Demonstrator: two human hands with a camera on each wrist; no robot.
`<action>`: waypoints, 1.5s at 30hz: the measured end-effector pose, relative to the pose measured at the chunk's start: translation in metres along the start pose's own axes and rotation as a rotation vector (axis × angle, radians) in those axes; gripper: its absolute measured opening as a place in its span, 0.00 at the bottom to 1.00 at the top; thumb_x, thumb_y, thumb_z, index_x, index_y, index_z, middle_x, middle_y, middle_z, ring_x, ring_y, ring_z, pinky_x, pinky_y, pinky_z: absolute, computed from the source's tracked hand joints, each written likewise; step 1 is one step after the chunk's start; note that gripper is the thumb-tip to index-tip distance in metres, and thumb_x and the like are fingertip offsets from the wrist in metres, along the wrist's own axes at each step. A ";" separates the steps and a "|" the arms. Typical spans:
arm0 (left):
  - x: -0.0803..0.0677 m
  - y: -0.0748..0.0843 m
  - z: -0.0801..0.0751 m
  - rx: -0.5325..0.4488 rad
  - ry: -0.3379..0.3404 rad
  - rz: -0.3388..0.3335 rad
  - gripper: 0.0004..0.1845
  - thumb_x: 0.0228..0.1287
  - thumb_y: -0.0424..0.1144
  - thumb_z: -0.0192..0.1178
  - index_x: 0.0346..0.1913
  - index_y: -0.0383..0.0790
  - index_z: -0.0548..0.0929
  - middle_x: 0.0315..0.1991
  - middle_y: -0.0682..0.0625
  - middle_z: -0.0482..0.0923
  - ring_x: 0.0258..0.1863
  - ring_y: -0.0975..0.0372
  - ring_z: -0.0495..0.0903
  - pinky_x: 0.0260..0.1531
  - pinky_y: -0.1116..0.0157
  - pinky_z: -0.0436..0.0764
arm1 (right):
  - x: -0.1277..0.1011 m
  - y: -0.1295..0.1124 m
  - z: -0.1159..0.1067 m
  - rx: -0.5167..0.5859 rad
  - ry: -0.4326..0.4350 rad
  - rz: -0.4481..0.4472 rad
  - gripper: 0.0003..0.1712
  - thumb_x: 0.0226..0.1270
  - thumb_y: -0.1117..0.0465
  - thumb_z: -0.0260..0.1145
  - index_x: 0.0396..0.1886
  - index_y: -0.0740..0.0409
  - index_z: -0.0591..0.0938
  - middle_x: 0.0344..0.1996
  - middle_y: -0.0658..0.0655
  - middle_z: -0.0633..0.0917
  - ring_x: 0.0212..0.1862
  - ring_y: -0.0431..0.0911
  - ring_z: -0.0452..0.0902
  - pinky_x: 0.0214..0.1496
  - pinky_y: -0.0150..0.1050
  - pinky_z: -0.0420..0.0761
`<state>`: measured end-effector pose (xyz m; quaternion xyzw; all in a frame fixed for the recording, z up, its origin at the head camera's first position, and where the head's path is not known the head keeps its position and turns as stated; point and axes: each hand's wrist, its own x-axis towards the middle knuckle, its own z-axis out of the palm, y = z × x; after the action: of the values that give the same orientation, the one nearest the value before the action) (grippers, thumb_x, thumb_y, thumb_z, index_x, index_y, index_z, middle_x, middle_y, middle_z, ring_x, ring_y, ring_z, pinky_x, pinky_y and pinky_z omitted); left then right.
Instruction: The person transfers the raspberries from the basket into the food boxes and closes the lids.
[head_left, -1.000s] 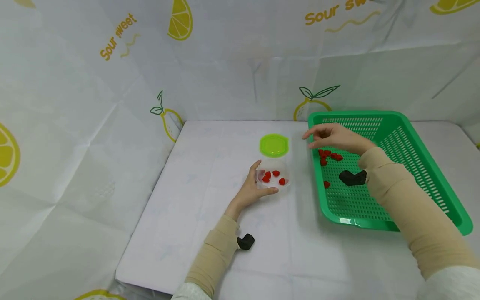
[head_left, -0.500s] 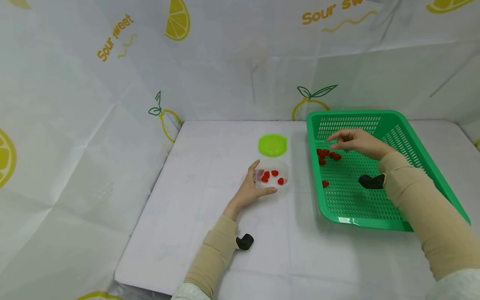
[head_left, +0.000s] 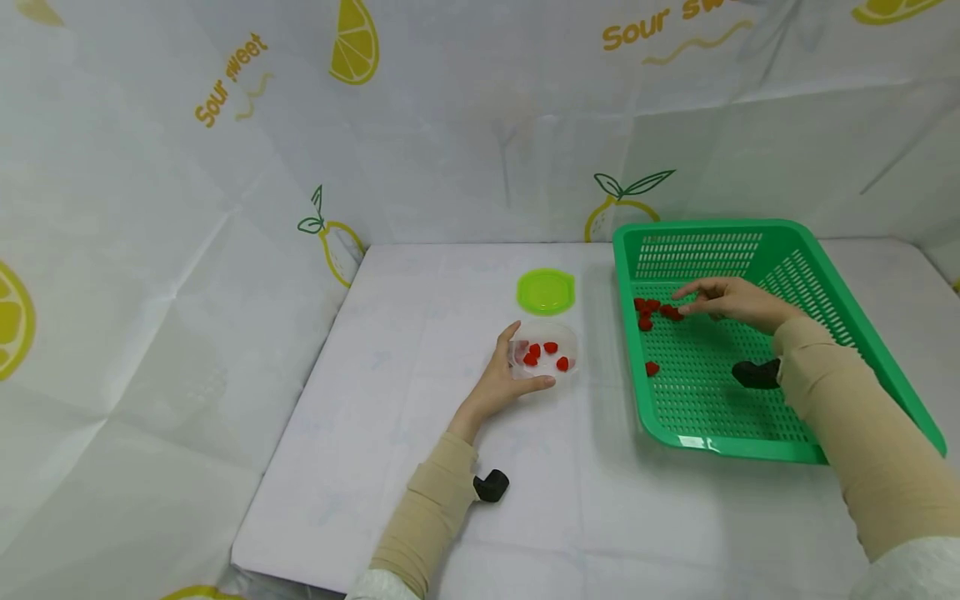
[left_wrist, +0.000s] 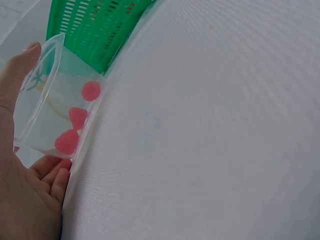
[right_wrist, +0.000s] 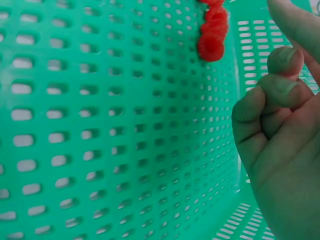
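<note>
Gripping clear cup [left_wrist: 50, 125], left hand [head_left: 504, 379] curled around its side; red berries [head_left: 551, 347] inside. Right hand [head_left: 738, 302] has thumb and forefinger parted, nothing visibly grasped, over green basket [head_left: 720, 417], loose berries [head_left: 646, 324] just by its fingertips. Lime-green lid [head_left: 546, 292] lies beyond left hand.

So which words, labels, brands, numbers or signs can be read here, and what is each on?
"Sour sweet": orange lettering, upper left of the lemon-print sheet.
"Sour sw": cut-off lettering, the sheet's upper right; the rest leaves the picture.
No readable text on the green basket, clear tub or green lid.
</note>
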<state>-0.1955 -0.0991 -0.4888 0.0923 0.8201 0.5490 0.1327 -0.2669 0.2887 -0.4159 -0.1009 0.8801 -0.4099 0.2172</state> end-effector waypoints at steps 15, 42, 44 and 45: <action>0.000 0.003 -0.002 -0.022 0.008 -0.005 0.54 0.45 0.55 0.71 0.68 0.75 0.42 0.72 0.54 0.51 0.72 0.58 0.52 0.69 0.50 0.56 | 0.016 0.009 0.006 -0.054 -0.053 0.062 0.35 0.66 0.47 0.59 0.65 0.61 0.63 0.32 0.54 0.71 0.30 0.44 0.63 0.35 0.40 0.67; 0.001 0.001 -0.001 -0.028 -0.009 -0.006 0.55 0.45 0.55 0.71 0.68 0.75 0.42 0.70 0.54 0.56 0.71 0.59 0.54 0.69 0.51 0.56 | 0.021 0.018 0.013 -0.082 -0.034 0.096 0.29 0.65 0.50 0.61 0.57 0.64 0.66 0.26 0.51 0.70 0.26 0.42 0.63 0.32 0.39 0.66; 0.001 0.001 -0.001 -0.025 -0.005 -0.004 0.55 0.45 0.55 0.71 0.68 0.75 0.42 0.71 0.54 0.55 0.72 0.58 0.53 0.69 0.50 0.56 | 0.021 0.017 0.013 -0.084 -0.032 0.093 0.29 0.65 0.50 0.62 0.56 0.64 0.66 0.28 0.52 0.73 0.27 0.42 0.64 0.33 0.39 0.67; 0.001 0.001 -0.001 -0.024 -0.004 -0.005 0.55 0.44 0.55 0.71 0.68 0.75 0.42 0.71 0.54 0.54 0.72 0.58 0.53 0.69 0.50 0.56 | 0.021 0.017 0.013 -0.085 -0.030 0.090 0.29 0.64 0.50 0.62 0.56 0.63 0.66 0.29 0.52 0.74 0.27 0.42 0.65 0.33 0.39 0.68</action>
<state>-0.1964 -0.0993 -0.4874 0.0900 0.8133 0.5584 0.1367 -0.2794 0.2832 -0.4426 -0.0764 0.8969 -0.3606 0.2444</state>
